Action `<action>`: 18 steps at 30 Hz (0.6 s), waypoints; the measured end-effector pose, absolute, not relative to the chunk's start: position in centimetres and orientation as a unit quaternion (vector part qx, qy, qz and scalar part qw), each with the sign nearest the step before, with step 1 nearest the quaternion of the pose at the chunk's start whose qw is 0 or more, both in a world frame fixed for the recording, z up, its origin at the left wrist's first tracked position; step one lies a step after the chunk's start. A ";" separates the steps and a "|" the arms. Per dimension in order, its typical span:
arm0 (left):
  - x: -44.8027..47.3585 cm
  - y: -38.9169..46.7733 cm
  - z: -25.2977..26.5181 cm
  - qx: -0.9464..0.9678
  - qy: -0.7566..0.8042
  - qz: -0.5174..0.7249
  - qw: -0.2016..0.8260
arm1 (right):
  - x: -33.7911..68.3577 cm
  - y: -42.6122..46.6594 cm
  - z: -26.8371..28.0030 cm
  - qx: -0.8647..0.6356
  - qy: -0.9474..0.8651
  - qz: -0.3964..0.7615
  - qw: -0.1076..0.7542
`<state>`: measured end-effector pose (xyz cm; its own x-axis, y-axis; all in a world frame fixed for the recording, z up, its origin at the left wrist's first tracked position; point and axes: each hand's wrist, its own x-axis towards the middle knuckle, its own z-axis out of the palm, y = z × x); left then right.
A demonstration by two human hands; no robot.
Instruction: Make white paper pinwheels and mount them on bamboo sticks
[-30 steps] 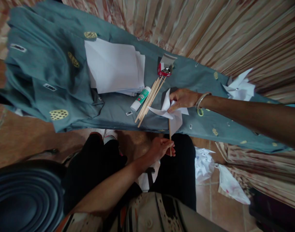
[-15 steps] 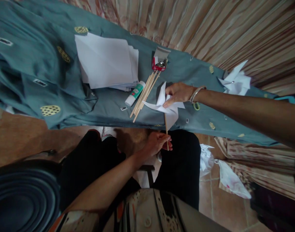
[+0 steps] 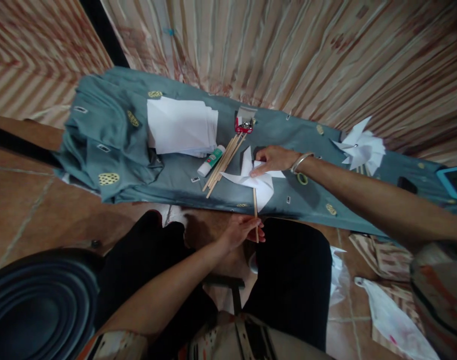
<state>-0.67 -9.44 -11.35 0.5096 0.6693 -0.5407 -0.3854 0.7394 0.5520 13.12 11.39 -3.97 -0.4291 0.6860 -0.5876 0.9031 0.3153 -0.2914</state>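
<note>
Taking the white paper pinwheel [image 3: 264,187] as the centre of our clock, with twelve at the far edge of the view, we have it over the near side of the teal cloth [image 3: 168,187], its wooden stick [image 3: 255,197] running down toward six. Our left hand [image 3: 245,231] is at six o'clock, beyond the cloth's near edge, thumb and fingers closed in a pinch around the stick's lower end. Our right hand [image 3: 275,160] comes in from two o'clock, a bangle [image 3: 300,161] at the wrist, with thumb and fingers partly curled and gripping the paper close to the pinwheel's middle. At ten o'clock we see loose wooden sticks [image 3: 223,165], then a glue stick [image 3: 211,160] just beside them, and farther out a stack of white paper [image 3: 181,125]. Near twelve, a small red box [image 3: 244,131] stands open with shiny metal bits [image 3: 245,124] inside. A yellow-green ring [image 3: 305,181] lies at three, and well apart, between two and three, more paper pinwheels [image 3: 369,152] lie together.
</note>
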 end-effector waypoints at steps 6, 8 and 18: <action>-0.4 -9.2 -10.8 0.200 0.391 0.317 0.840 | 14.4 11.0 -5.0 0.516 0.735 -0.437 0.050; -0.2 -9.2 -10.7 0.206 0.397 0.314 0.837 | 14.7 10.5 -5.2 0.527 0.710 -0.467 -0.010; 0.6 -8.8 -10.1 0.240 0.415 0.336 0.811 | 17.0 7.8 -6.4 0.548 0.638 -0.414 -0.347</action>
